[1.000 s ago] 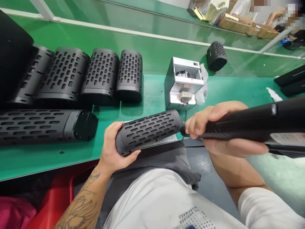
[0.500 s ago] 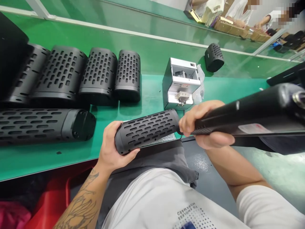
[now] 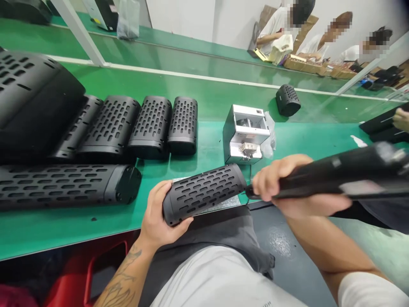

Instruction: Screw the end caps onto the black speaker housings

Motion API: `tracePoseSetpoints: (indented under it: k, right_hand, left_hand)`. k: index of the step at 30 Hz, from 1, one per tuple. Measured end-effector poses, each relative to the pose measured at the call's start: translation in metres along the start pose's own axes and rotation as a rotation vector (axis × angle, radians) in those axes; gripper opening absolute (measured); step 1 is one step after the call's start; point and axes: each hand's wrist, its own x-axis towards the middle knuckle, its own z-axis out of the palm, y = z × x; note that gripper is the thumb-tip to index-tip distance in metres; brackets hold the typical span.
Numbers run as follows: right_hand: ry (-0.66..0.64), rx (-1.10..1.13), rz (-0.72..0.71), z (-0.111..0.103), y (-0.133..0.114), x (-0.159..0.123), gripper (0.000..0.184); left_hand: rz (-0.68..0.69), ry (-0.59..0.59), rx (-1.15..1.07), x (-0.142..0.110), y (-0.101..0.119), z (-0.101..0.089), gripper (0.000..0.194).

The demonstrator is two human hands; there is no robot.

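My left hand [image 3: 159,213] cradles a black perforated cylindrical housing [image 3: 204,192], probably a speaker shell, from below, with the fingers wrapped around its near end. My right hand [image 3: 284,183] grips a black electric screwdriver [image 3: 338,181] almost level. Its tip [image 3: 251,192] sits against the housing's right end cap, and my fingers hide part of the contact. The housing rests partly on a metal plate [image 3: 207,192] at the edge of the green workbench [image 3: 47,230].
Several black slotted housings [image 3: 150,128] stand in a row at left, with a long one [image 3: 64,183] lying in front. A silver screw feeder [image 3: 246,134] stands behind my hands. A co-worker's hand [image 3: 401,119] shows at right. A red seat [image 3: 73,273] is below left.
The view has tilted, showing more of the far bench and co-workers. A co-worker's hand has appeared at right. My hands still hold the housing and screwdriver together, with the screwdriver now more level.
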Motion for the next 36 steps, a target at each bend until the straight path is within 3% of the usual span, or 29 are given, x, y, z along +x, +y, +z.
tracePoseSetpoints:
  k: [2,4,7,11,24,36]
  right_hand:
    - [0.116,0.039,-0.154,-0.016,-0.003,0.022,0.062]
    - [0.324,-0.027,-0.365,-0.032,0.009,0.05,0.062]
    - [0.527,-0.173,-0.483,-0.045,0.039,0.084,0.063]
    - [0.549,-0.21,-0.488,-0.046,0.056,0.094,0.067]
    - [0.627,-0.182,-0.397,-0.049,0.048,0.079,0.071]
    - [0.619,-0.203,-0.373,-0.046,0.049,0.074,0.074]
  left_hand:
    - [0.018,0.025,0.016,-0.001,0.001,0.0,0.108]
    - [0.028,0.046,0.03,-0.002,0.001,0.001,0.108]
    - [0.019,0.066,0.04,-0.003,0.0,0.001,0.107]
    - [0.012,0.062,0.038,-0.006,-0.002,0.0,0.109]
    - [0.038,0.049,0.037,-0.006,-0.006,-0.002,0.111]
    - [0.018,0.042,0.054,-0.006,-0.003,-0.001,0.109]
